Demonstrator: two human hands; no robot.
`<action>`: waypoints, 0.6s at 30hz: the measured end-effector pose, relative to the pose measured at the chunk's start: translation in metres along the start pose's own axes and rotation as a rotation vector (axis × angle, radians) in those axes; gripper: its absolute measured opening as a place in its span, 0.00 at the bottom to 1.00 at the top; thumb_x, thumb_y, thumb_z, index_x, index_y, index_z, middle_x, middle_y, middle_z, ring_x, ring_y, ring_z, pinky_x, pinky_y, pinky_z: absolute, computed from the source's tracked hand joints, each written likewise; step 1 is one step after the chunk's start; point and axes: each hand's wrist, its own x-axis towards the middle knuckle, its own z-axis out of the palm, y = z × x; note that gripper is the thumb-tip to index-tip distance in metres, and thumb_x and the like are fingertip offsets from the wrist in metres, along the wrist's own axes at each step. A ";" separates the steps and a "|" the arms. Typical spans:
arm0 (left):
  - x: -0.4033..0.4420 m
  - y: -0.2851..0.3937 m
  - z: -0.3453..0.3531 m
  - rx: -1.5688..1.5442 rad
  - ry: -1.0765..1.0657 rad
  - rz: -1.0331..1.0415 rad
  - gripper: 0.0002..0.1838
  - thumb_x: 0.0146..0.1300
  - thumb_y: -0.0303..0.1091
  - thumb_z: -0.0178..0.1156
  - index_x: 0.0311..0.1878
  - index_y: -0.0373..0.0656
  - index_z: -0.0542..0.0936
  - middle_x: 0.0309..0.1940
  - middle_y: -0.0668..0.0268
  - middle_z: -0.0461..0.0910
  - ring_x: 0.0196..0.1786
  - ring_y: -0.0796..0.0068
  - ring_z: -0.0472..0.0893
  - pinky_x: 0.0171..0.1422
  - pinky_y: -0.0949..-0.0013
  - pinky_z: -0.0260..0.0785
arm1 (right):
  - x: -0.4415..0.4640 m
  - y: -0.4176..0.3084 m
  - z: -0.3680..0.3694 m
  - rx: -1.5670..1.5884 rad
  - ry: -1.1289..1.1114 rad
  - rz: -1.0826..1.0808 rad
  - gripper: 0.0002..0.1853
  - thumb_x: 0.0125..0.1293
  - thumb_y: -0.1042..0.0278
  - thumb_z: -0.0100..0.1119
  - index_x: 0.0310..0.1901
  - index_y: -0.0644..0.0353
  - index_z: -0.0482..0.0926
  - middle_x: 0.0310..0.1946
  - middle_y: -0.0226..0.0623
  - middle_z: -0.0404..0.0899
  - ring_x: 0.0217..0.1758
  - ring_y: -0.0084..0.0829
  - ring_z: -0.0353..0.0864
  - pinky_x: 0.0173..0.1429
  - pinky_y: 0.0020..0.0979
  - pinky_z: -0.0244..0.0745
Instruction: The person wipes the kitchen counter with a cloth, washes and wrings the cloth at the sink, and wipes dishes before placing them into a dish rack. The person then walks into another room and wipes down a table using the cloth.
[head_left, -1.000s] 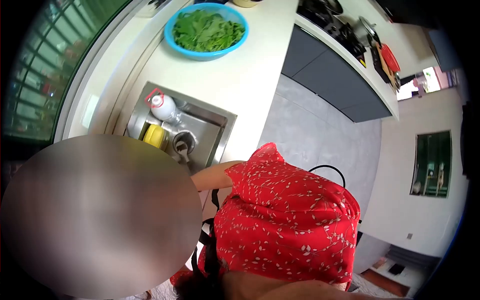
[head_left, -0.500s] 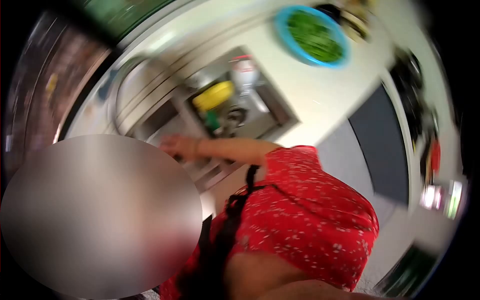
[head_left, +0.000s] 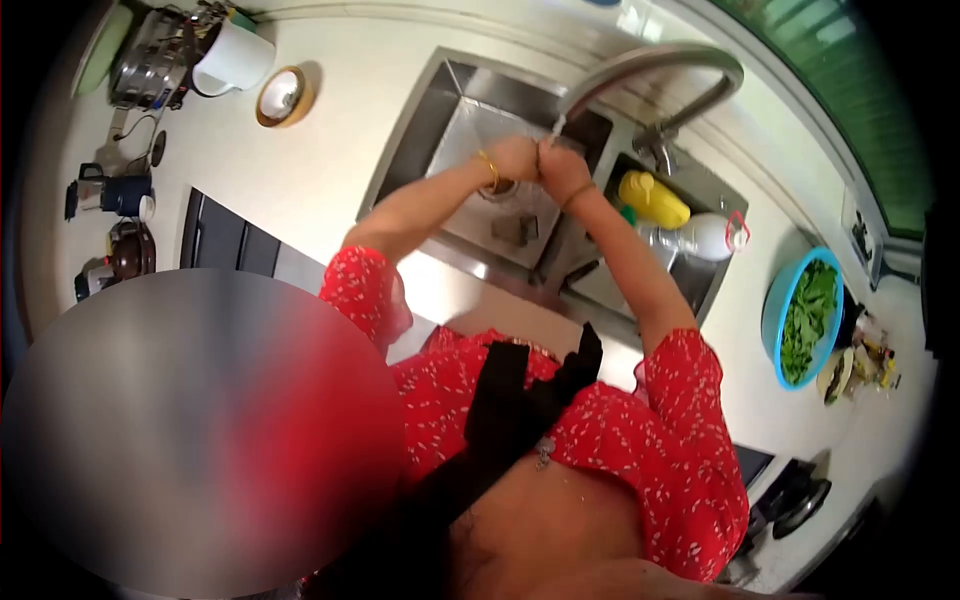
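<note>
My left hand (head_left: 513,162), with a gold bangle at the wrist, is closed against my right hand (head_left: 563,168) over the larger basin of the steel sink (head_left: 408,150). Both sets of fingers curl in below the spout of the curved tap (head_left: 655,58). What lies between them, if anything, is hidden. Beneath the hands, a small dark squarish patch (head_left: 514,230) shows on the basin floor. In the smaller basin beside my right forearm are a yellow bottle (head_left: 654,199) and a whitish bottle with a red-rimmed top (head_left: 708,237).
Right along the counter stands a blue basin (head_left: 771,318) of leafy greens (head_left: 812,315). On the left are a small round bowl (head_left: 284,96) and a white jug (head_left: 237,58). A dark hob (head_left: 225,236) borders the counter. A blurred oval covers the lower left.
The view has swung round and sharpened. Earlier, one blurred hand showed over the sink; now both hands are together under the tap spout.
</note>
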 end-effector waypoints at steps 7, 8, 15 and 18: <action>-0.001 0.009 0.007 0.260 0.058 0.034 0.08 0.44 0.37 0.55 0.24 0.44 0.79 0.25 0.56 0.78 0.30 0.58 0.78 0.36 0.60 0.71 | -0.011 -0.016 -0.013 0.270 -0.104 0.267 0.13 0.47 0.64 0.52 0.29 0.67 0.75 0.30 0.54 0.75 0.34 0.50 0.75 0.39 0.40 0.71; -0.003 0.006 0.007 0.302 0.061 0.086 0.08 0.45 0.36 0.54 0.24 0.45 0.79 0.25 0.56 0.78 0.29 0.58 0.78 0.35 0.60 0.71 | -0.009 -0.007 0.008 0.338 -0.087 0.232 0.14 0.47 0.63 0.54 0.29 0.67 0.74 0.29 0.54 0.76 0.33 0.49 0.75 0.37 0.40 0.71; 0.004 -0.009 0.025 0.224 0.141 0.225 0.17 0.41 0.42 0.62 0.33 0.43 0.74 0.26 0.56 0.77 0.31 0.55 0.77 0.35 0.58 0.69 | -0.015 0.020 0.050 0.831 -0.230 0.453 0.25 0.38 0.59 0.64 0.38 0.65 0.73 0.29 0.42 0.76 0.26 0.33 0.75 0.30 0.31 0.70; 0.005 -0.012 0.033 0.130 0.183 0.216 0.25 0.40 0.46 0.65 0.37 0.41 0.70 0.28 0.54 0.76 0.32 0.53 0.76 0.36 0.59 0.68 | -0.026 0.013 0.021 1.198 -0.214 0.593 0.29 0.41 0.63 0.65 0.48 0.61 0.69 0.34 0.37 0.75 0.29 0.28 0.75 0.30 0.27 0.71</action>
